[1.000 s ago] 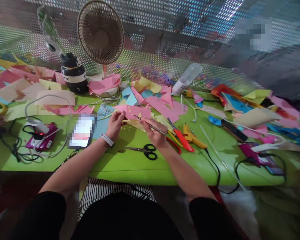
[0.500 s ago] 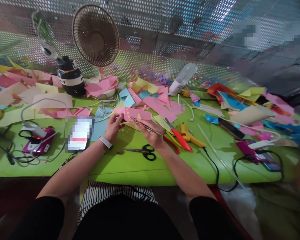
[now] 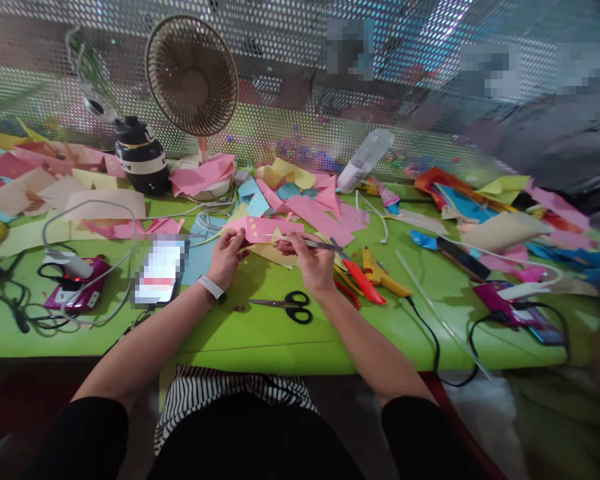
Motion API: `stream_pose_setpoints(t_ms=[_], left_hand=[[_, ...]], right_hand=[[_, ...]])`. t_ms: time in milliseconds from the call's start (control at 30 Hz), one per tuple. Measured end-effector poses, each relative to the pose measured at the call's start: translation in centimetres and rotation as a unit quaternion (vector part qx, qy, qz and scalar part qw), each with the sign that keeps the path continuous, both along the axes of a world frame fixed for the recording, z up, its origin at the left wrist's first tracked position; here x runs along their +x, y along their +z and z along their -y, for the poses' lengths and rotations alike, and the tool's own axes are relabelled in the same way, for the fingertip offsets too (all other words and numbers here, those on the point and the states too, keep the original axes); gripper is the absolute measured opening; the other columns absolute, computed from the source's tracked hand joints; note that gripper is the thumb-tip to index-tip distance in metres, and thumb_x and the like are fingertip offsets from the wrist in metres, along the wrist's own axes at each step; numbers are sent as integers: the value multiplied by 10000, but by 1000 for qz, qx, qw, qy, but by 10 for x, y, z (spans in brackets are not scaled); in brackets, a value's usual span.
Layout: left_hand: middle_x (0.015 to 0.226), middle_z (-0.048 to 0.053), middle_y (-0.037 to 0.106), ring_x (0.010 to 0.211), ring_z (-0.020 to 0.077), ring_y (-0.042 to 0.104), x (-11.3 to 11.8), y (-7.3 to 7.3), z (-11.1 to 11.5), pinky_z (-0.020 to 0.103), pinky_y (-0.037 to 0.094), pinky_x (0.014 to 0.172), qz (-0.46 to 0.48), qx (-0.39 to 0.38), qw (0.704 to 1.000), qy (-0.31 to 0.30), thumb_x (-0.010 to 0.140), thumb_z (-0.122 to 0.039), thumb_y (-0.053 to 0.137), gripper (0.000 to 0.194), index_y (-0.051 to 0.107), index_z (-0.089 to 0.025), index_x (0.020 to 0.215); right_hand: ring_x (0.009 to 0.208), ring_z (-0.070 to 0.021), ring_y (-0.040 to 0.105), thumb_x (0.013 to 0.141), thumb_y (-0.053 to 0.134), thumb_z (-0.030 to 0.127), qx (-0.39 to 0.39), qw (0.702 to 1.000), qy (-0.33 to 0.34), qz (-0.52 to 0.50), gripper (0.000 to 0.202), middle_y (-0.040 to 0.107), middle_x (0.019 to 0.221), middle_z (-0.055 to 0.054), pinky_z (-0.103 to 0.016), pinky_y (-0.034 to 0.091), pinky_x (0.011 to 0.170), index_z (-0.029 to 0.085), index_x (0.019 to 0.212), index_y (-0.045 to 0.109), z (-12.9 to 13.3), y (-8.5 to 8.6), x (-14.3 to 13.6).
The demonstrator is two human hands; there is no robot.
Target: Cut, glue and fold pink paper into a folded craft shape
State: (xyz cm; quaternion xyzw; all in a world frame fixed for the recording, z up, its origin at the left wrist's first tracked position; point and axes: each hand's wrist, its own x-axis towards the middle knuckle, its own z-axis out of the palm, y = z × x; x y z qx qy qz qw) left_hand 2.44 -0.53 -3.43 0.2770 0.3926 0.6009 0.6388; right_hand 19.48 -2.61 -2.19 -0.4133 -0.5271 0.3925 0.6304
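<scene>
My left hand, with a pale watch band at the wrist, pinches the left end of a pink paper strip marked with small yellow shapes. Between the fingers of my right hand lies a pair of metal tweezers, their tips pointing left over the strip. Scraps of yellow paper show under and around the strip. Black-handled scissors lie on the green table between my forearms. Just right of my right hand are a red-handled cutter and a yellow glue gun.
A phone lies left of my left wrist. A fan, a black jug and a clear bottle stand at the back. Purple power banks with cables sit at both sides. Coloured paper covers the far side.
My right hand has turned more upright and shifted slightly right. The tweezers now lie closer to level across the pink strip. My left hand has barely moved.
</scene>
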Motion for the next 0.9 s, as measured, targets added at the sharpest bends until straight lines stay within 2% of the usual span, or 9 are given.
stream_pose_setpoints(t_ms=[100, 267, 667, 900], left_hand=[[725, -49, 601, 664, 75, 598, 1, 0, 1, 165, 438, 555, -1, 6, 1000, 1, 575, -500, 867, 507, 520, -199, 789], [732, -51, 596, 690, 77, 609, 2, 0, 5, 163, 452, 572, -1, 14, 1000, 3, 628, -478, 847, 462, 513, -198, 781], [744, -36, 598, 690, 84, 622, 4, 5, 9, 167, 468, 578, -27, 34, 999, 5, 676, -478, 814, 417, 526, -198, 784], [753, -41, 607, 688, 79, 627, 6, 7, 11, 164, 494, 580, -19, 45, 999, 12, 655, -478, 827, 443, 506, -209, 800]], right_hand=[[638, -180, 740, 816, 723, 449, -45, 998, 1, -52, 273, 759, 740, -18, -288, 621, 596, 181, 861, 701, -2, 0, -2], [600, -179, 731, 769, 759, 466, -65, 993, -5, -100, 305, 756, 707, -16, -293, 623, 586, 175, 830, 692, -3, 1, -6], [629, -185, 736, 764, 745, 493, -75, 993, -11, -96, 327, 759, 728, -22, -305, 623, 602, 182, 840, 678, -3, 1, -7], [632, -180, 736, 767, 740, 476, -71, 991, -15, -116, 301, 756, 725, -17, -302, 619, 605, 189, 831, 674, -4, -1, -8]])
